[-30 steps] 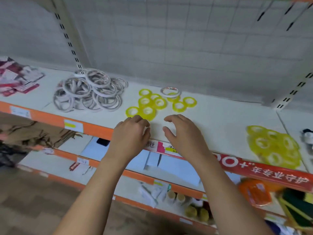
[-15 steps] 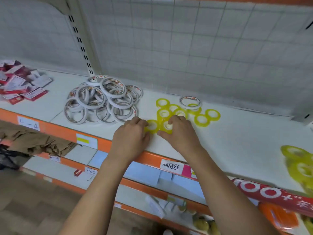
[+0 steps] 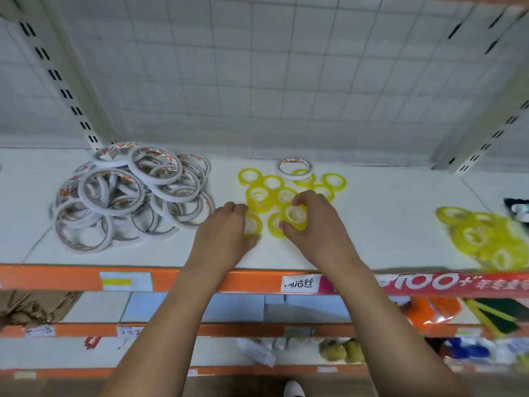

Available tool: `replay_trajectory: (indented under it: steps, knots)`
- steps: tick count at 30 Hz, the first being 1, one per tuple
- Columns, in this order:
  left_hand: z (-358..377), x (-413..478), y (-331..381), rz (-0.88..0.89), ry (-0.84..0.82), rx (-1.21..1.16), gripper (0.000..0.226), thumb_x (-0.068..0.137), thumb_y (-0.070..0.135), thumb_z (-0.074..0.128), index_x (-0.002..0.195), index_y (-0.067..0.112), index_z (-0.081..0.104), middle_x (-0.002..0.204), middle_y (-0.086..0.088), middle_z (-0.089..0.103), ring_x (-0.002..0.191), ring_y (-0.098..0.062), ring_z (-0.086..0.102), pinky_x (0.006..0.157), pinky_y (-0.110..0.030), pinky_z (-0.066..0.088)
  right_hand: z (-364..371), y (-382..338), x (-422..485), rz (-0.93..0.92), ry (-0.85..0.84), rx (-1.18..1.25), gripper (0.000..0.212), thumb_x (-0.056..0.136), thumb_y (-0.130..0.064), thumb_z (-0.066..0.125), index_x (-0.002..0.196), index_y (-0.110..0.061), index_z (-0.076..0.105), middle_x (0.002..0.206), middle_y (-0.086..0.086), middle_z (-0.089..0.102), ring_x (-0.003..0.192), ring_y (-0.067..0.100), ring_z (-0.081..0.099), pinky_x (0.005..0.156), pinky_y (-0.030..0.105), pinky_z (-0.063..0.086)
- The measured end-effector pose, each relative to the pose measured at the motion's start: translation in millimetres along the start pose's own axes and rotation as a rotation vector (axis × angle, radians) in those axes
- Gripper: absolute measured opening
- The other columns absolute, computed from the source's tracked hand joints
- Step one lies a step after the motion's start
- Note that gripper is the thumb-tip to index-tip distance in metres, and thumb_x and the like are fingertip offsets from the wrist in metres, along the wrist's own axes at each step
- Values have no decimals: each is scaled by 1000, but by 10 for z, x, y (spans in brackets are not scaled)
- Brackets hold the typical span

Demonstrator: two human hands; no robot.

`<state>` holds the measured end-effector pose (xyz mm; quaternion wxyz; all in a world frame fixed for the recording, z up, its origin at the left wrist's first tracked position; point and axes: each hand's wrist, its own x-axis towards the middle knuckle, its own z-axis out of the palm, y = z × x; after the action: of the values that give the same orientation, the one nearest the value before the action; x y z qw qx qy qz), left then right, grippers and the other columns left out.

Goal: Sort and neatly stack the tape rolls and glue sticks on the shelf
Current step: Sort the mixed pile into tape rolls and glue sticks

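Tape rolls (image 3: 259, 196) — small yellow ones — lie in a loose cluster at the middle of the shelf (image 3: 372, 233), w/ one white roll (image 3: 294, 169) resting on the cluster's back edge. R hand (image 3: 317, 227) pinches the top roll (image 3: 294, 214) btwn thumb and curled fingers; that roll overlaps another yellow one at the cluster's front. L hand (image 3: 226, 233) is curled over the near roll (image 3: 252, 224) at the front-left corner, fingers on its far side, thumb at its near side. Hands are just beside each other, not touching. To the left, close to the L hand, sits a white pile (image 3: 128, 196) of thin, wide rolls, heaped unevenly. Far right, well apart, is a yellow heap (image 3: 486, 242) of more rolls — blurred, can't tell if bagged. Orange strip (image 3: 57, 277) runs along the shelf front, w/ a label (image 3: 299, 283) near the R wrist.
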<state>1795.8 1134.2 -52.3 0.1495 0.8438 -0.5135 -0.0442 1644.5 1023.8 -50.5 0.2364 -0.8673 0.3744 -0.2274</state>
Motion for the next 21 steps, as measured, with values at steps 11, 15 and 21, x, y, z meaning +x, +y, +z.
replay_trajectory:
  steps: [11, 15, 21]
  knots:
    - [-34, 281, 1024, 266, 49, -148, 60, 87, 43, 63, 140, 21, 45, 136, 0, 50, 126, -22, 46, 93, -36, 43, -640, 644, -274, 150, 204, -115, 45, 80, -24, 71, 122, -15, 56, 120, 5, 58, 110, 27, 55, 91, 37, 46]
    - [223, 411, 1688, 386, -6, -150, 58, 88, 45, 61, 138, 22, 45, 134, 2, 51, 125, -20, 47, 93, -35, 44, -1076, 1111, -433, 243, 269, -163, 47, 81, -25, 71, 125, -15, 57, 120, 6, 58, 110, 28, 54, 90, 40, 47]
    - [568, 619, 2577, 489, -63, -137, 54, 89, 47, 59, 136, 24, 46, 132, 5, 53, 122, -19, 49, 93, -34, 43, -1703, 1826, -568, 304, 336, -209, 50, 83, -20, 70, 131, -13, 57, 127, 8, 57, 116, 28, 53, 96, 36, 45]
